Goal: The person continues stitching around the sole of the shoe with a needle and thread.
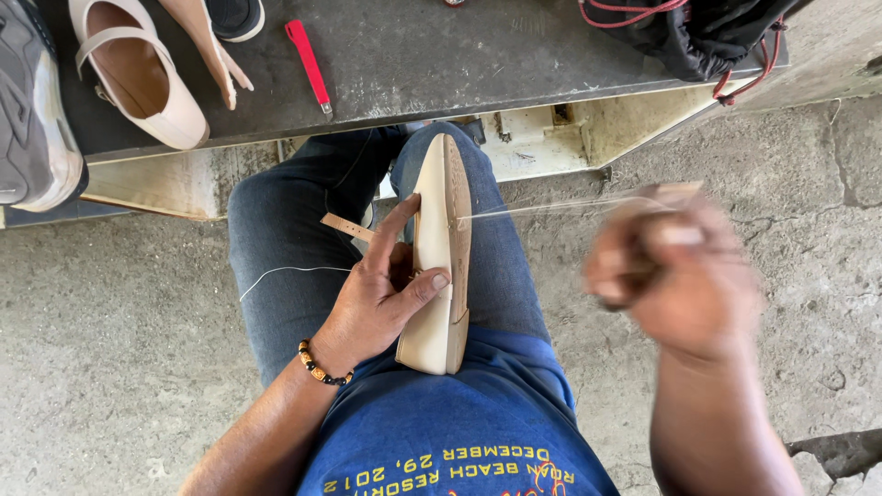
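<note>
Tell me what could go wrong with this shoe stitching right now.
The thread is pulled taut from the sole edge by the blurred right hand; a hard tug might snap it or tear the stitch hole. The cream shoe rests on the knee, steadied only by the left hand, so it may twist or slip.

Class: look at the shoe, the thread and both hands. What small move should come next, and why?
Probably finish the pull: the right hand, blurred in motion, draws the thread taut from the sole edge of the shoe, which the left hand steadies on the lap. Tightening would seat the stitch.
</note>
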